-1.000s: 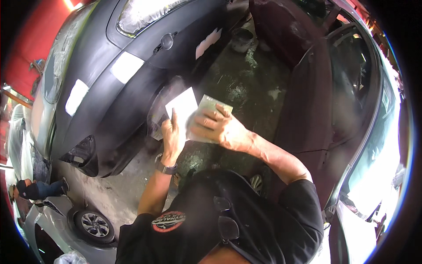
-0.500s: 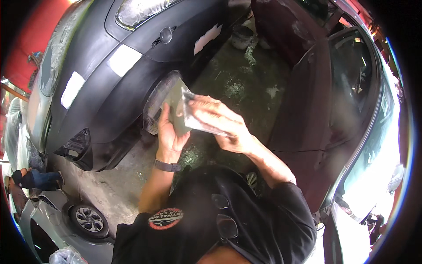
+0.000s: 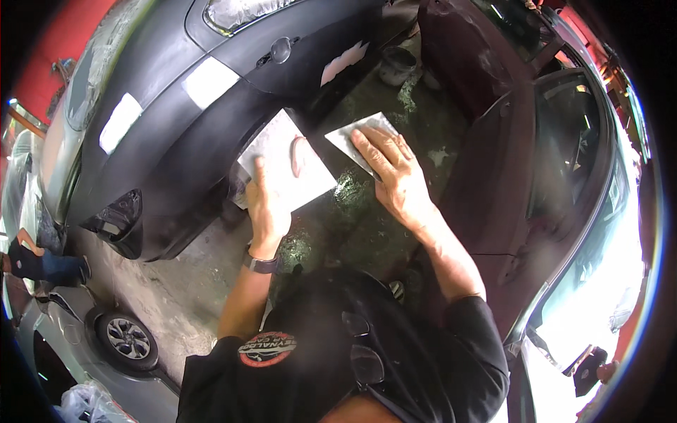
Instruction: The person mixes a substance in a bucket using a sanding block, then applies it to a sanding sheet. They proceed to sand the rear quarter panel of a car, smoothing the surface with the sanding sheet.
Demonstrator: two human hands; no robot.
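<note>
My left hand [image 3: 268,215] holds a flat, pale board [image 3: 321,176] from its near side, with the thumb on top. On the board lies a small pinkish dab of putty-like paste [image 3: 297,156]. To its right, apart from the board, my right hand [image 3: 400,185] grips a thin, light-coloured rectangular spreader [image 3: 343,139], fingers spread along its upper face. Just beyond and left of the board stands a matte black car [image 3: 176,151]. Its side bears bright white patches [image 3: 210,82] and a pinkish-white patch [image 3: 344,63].
A dark maroon car [image 3: 479,204] stands close on my right. A bucket [image 3: 398,65] sits on the wet floor [image 3: 374,92] between the cars. At lower left are a grey car's wheel [image 3: 127,340] and another person [image 3: 53,266].
The spreader, which was against the board, has moved right and away from it with my right hand. The board has turned flatter, so its face and the paste show.
</note>
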